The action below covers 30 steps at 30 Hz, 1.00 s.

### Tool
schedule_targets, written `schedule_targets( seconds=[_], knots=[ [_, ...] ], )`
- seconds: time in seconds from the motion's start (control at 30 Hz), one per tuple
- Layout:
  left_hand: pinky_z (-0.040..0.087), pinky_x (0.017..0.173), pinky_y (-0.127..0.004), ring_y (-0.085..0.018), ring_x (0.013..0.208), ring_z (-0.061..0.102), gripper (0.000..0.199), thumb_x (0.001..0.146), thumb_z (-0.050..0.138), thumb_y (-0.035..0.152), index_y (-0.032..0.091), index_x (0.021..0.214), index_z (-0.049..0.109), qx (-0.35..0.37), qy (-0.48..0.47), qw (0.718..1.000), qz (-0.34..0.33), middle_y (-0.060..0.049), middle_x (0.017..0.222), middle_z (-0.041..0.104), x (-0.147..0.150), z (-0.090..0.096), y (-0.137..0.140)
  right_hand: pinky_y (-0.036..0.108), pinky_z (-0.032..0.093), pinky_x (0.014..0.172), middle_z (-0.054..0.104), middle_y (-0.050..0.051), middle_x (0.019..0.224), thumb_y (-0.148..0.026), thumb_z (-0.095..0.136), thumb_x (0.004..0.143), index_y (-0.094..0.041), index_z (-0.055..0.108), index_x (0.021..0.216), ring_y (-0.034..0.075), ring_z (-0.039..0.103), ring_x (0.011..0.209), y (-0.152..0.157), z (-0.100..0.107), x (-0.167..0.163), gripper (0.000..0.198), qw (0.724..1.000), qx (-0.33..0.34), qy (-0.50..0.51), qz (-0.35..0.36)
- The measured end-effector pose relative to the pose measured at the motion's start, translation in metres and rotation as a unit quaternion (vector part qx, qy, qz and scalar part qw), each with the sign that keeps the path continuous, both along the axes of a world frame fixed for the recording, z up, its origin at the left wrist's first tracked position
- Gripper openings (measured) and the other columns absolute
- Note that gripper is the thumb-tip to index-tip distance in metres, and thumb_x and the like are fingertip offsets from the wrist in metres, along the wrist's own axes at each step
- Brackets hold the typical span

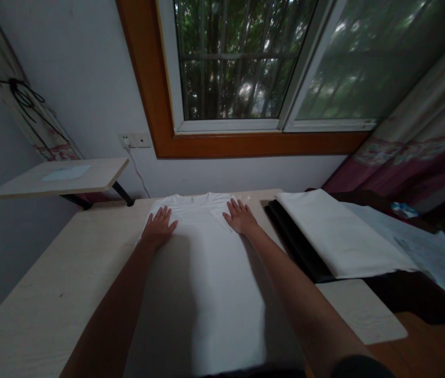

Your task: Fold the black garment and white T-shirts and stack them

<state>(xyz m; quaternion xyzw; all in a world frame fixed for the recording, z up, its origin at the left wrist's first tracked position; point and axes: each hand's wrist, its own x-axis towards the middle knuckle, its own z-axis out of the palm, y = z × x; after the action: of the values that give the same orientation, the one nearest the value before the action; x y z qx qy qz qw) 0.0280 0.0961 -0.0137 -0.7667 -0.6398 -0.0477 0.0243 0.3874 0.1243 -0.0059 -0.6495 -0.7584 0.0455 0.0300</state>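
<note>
A white T-shirt (206, 273) lies spread on the light wooden table, its neckline at the far edge and its body running toward me. Its sleeves appear folded inward over the front. My left hand (159, 228) rests flat on the shirt's left shoulder area, fingers stretched out and thumb apart. On the opposite shoulder, my right hand (240, 216) presses flat with its fingers spread, beside the folded right sleeve. Neither hand grips any cloth. The shirt's lower end runs out of view at the bottom, and my forearms cover parts of its sides.
A folded white cloth (340, 236) lies on black material (299, 241) to the right, with a pale printed sheet (415, 241) beyond it. A raised shelf (104, 176) stands at the back left of the table (60, 273). The window (246, 63) and wall socket (133, 140) are behind.
</note>
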Motion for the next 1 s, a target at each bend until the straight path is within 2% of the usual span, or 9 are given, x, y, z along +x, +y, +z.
schedule_targets(
  seconds=[0.4,0.77,0.9,1.0],
  knots=[
    [0.015,0.126,-0.052,-0.026,0.157,0.017,0.071,0.102,0.022,0.059,0.018,0.16,0.028,0.001,0.005,1.0,0.0,-0.009,0.169,0.019,-0.003,-0.001,0.028,0.05,0.006,0.127,0.008,0.004,0.171,-0.064,0.015,0.101,-0.019,0.018,0.164,0.028,0.004,0.158,0.027,-0.001,-0.002,0.077,1.0,-0.008,-0.009,-0.007],
    [0.015,0.126,-0.053,-0.026,0.157,0.016,0.073,0.102,0.02,0.059,0.017,0.161,0.025,-0.009,-0.002,1.0,-0.002,-0.009,0.169,0.017,-0.004,0.0,0.042,0.052,0.006,0.126,0.006,0.004,0.171,-0.065,0.013,0.1,-0.02,0.017,0.164,0.029,0.004,0.158,0.046,-0.004,-0.002,0.078,1.0,-0.009,-0.003,-0.007],
    [0.016,0.126,-0.051,-0.026,0.156,0.02,0.068,0.102,0.024,0.055,0.017,0.159,0.031,0.014,-0.011,1.0,-0.001,-0.009,0.168,0.023,-0.003,0.003,0.037,0.053,0.007,0.126,0.006,0.004,0.171,-0.064,0.014,0.101,-0.02,0.018,0.164,0.029,0.004,0.158,0.046,-0.001,0.0,0.077,1.0,-0.013,0.005,-0.002],
    [0.017,0.127,-0.05,-0.026,0.153,0.03,0.06,0.103,0.027,0.044,0.015,0.153,0.043,0.071,-0.029,0.997,-0.007,-0.011,0.163,0.035,-0.002,0.008,0.032,0.053,0.01,0.126,0.011,0.005,0.171,-0.063,0.014,0.103,-0.019,0.023,0.163,0.028,0.008,0.158,0.044,0.003,0.004,0.074,0.999,-0.02,0.027,0.008]
  ],
)
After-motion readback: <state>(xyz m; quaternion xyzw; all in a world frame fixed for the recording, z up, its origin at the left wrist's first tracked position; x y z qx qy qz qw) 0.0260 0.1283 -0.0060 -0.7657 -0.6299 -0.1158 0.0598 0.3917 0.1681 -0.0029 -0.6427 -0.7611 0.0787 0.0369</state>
